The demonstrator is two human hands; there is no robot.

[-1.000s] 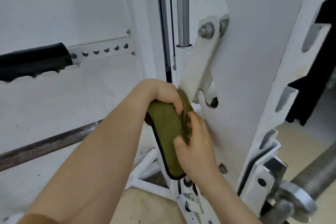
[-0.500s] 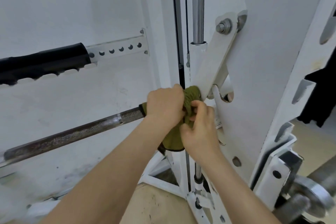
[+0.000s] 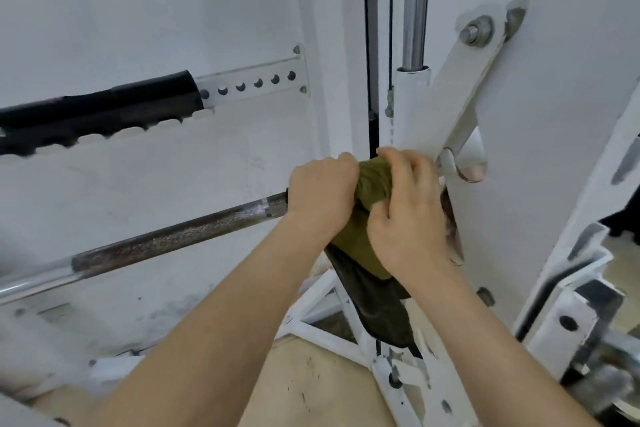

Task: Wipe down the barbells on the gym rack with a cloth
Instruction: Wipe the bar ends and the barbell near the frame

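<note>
A dark knurled barbell point(image 3: 173, 239) runs from the lower left up to the white rack upright point(image 3: 446, 114). An olive green cloth point(image 3: 372, 180) with a dark edge is wrapped over the bar's right end, and its loose tail hangs down below. My left hand point(image 3: 320, 199) is clenched around the cloth on the bar. My right hand point(image 3: 408, 218) grips the cloth just to the right, close to the rack's hook. The bar under both hands is hidden.
A black padded rail point(image 3: 97, 114) with a white perforated bracket point(image 3: 256, 83) is fixed to the wall above the bar. A chrome guide rod point(image 3: 415, 3) stands vertical behind. The white frame base point(image 3: 325, 329) crosses the floor. A second bar's sleeve point(image 3: 609, 371) sits at the lower right.
Both hands and the cloth have risen onto the bar near the hook. My right hand has shifted over the top of the cloth, and more of the cloth's tail hangs down.
</note>
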